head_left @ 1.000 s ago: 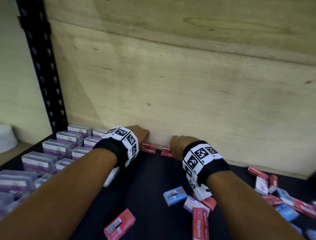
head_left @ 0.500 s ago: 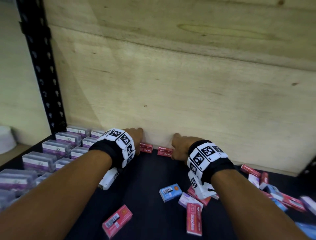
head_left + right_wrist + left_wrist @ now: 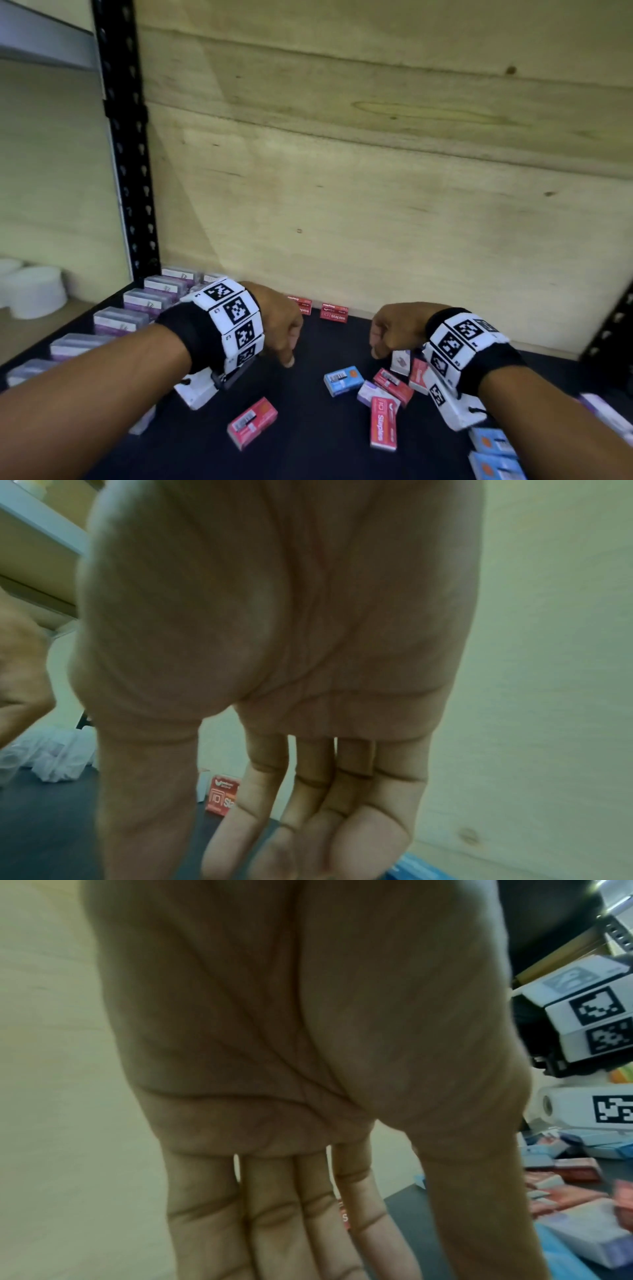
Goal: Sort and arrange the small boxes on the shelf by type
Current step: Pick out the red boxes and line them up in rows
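Note:
Two red staples boxes stand side by side against the wooden back wall, the left one partly behind my left hand. My left hand hangs just in front of them, fingers loose and holding nothing. My right hand hangs to the right at the same depth, also holding nothing. In the left wrist view the palm shows with fingers straight. In the right wrist view one red box shows beyond the relaxed fingers. Loose boxes lie below: a blue one, a red one, and a red staples box.
Rows of purple-and-white boxes line the left side of the dark shelf. More mixed red, blue and white boxes lie at the right. A black upright post stands at the left, and white cups sit beyond it.
Both hands have let go of the two red boxes at the back wall and drawn back toward me. The boxes stay against the wall.

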